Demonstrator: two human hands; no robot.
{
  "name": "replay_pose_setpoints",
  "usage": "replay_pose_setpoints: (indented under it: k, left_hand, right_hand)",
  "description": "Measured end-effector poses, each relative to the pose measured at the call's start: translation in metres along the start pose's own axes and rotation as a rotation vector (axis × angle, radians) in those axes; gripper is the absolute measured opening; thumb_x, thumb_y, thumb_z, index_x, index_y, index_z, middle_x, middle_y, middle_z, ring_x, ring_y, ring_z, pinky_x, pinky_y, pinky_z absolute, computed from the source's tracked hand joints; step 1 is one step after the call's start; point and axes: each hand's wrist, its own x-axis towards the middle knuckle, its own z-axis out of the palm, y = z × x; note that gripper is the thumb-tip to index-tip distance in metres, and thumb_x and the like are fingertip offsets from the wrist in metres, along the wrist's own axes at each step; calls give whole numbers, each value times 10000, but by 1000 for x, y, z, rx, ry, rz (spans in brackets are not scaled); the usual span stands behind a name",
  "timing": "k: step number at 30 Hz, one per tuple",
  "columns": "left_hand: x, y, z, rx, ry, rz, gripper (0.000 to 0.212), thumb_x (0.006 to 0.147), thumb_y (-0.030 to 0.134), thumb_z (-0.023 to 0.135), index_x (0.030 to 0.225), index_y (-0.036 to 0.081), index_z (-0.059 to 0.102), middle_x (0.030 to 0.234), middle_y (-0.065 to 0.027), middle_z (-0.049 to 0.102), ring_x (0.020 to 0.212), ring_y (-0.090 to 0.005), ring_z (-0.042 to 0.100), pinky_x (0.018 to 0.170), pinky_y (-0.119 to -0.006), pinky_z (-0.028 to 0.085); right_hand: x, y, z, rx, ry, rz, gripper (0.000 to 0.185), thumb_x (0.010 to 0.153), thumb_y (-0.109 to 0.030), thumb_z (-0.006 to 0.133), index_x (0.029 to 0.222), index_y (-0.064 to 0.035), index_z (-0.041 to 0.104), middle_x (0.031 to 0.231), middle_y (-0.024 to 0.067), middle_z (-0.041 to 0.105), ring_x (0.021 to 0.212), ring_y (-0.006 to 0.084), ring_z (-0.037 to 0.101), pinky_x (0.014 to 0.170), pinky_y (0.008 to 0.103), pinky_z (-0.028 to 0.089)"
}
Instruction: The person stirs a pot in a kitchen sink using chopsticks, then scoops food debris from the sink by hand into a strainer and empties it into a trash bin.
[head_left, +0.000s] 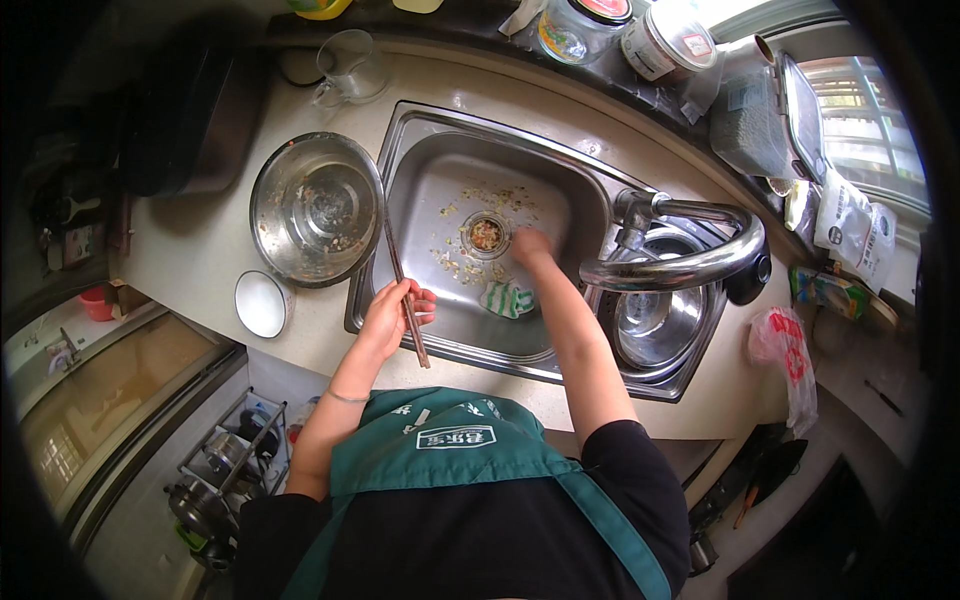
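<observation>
My left hand (391, 316) grips a pair of brown chopsticks (400, 270) over the sink's near left edge. Down in the stainless steel sink basin (427, 187), my right hand (530, 246) is beside the drain strainer (487, 235), just to its right. Its fingers are curled and mostly hidden, so I cannot tell whether they hold anything. Orange and pale food scraps fill the strainer, and more yellowish bits lie scattered around it. A green-and-white striped cloth (507, 300) lies crumpled on the basin floor, nearer to me.
Left of the sink are a food-smeared metal bowl (300, 217), a white cup (260, 304) and a glass pitcher (352, 67). The faucet (667, 277) arches over the right compartment, where a metal basin (660, 326) sits. Jars (585, 34) line the back ledge.
</observation>
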Motion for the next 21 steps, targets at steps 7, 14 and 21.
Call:
replay_pose_setpoints:
  k: [7,14,21]
  left_hand:
    - [-3,-4,-9,-21,39,14,210,918,246,375,882,61,468,862,-128,577,747,-180,576,666,-328,508]
    - [0,0,0,5,4,-17,200,916,241,380,876,66,468,858,-122,578,734,-175,577,660,-324,508]
    - [-1,-1,0,-6,45,-16,200,919,236,370,881,65,468,857,-121,576,731,-173,574,654,-319,505]
  right_hand:
    - [23,-14,-17,664,364,124,171,751,-161,508,803,-57,633,851,143,632,817,252,614,703,354,480]
    - [51,41,55,2393,181,467,258,807,-84,407,1027,-40,534,916,109,619,810,242,612,742,350,496]
    - [31,2,26,2290,-381,319,284,793,-34,318,971,-4,538,877,154,615,826,256,610,717,376,524]
